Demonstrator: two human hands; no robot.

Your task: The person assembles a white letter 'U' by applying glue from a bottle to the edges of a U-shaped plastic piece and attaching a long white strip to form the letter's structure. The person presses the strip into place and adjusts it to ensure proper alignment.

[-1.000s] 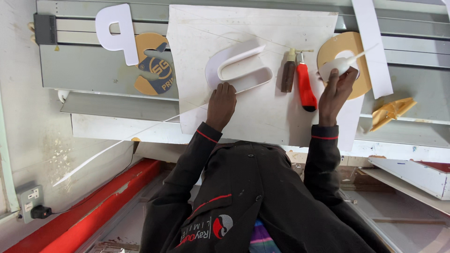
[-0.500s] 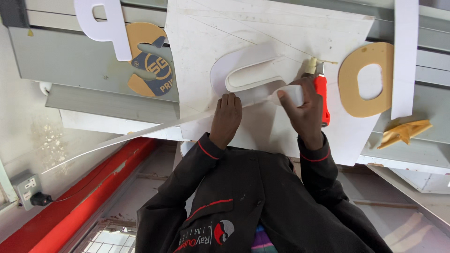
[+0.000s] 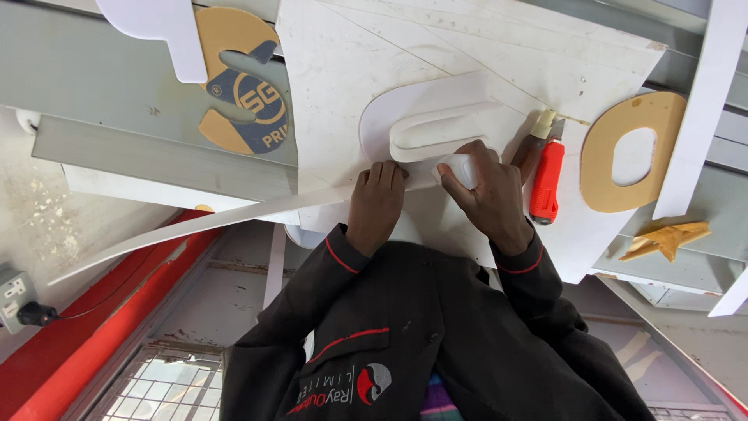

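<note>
A person in a dark jacket with red piping (image 3: 436,343) fills the lower middle of the frame, both arms reaching up toward a pale worktop (image 3: 109,93).

Left of centre, the left hand (image 3: 375,204) lies palm down, fingers pressed flat on a long thin white strip (image 3: 234,218). The strip runs from the hands down to the lower left, past the worktop's edge, and hangs free there.

Just right of centre, the right hand (image 3: 487,195) is curled around a small white roll (image 3: 461,169), seemingly tape, fingers clasped on it. The roll sits against the strip where it meets the white cut-out shape (image 3: 425,125).

That shape is a rounded, curved form with a raised rim, lying on a large white sheet (image 3: 366,62) in the upper middle. How the strip joins the shape is hidden behind the right hand.

To the right of the right hand lies a red-handled knife (image 3: 545,179), close to the hand but apart; its blade end is hard to make out. Further right is a tan ring-shaped cut-out (image 3: 600,156). At the upper left, a second tan cut-out (image 3: 234,86) and a white piece (image 3: 164,31) are cut off by the frame's top edge.
</note>
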